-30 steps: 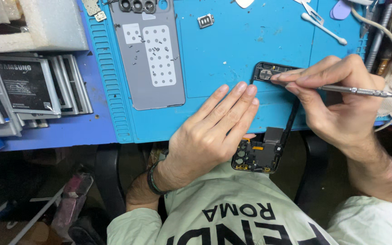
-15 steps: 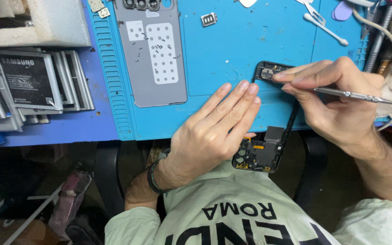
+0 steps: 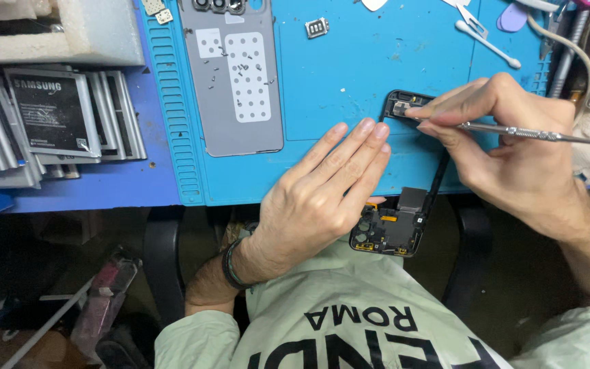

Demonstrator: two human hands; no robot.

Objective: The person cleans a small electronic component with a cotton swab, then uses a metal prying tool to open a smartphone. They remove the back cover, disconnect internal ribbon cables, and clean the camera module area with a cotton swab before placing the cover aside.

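An opened black phone body [image 3: 404, 205] lies on the front edge of a blue work mat [image 3: 349, 75], its near end with exposed boards hanging over the edge. My left hand [image 3: 322, 198] rests flat on it, fingers together and stretched out. My right hand [image 3: 507, 150] pinches a thin metal tool [image 3: 534, 134], whose tip sits at the phone's far end by a small part. A grey phone back cover [image 3: 237, 75] with several tiny screws on it lies on the mat to the left.
Several flat phone batteries [image 3: 42, 123] stand stacked at the left beside a white foam block [image 3: 69, 31]. A small metal part [image 3: 316, 27], a cotton swab [image 3: 486, 44], tweezers and cables lie along the mat's far and right side.
The view has shifted slightly. My right hand has edged left with the tool tip staying at the phone's far end. The left hand keeps its place.
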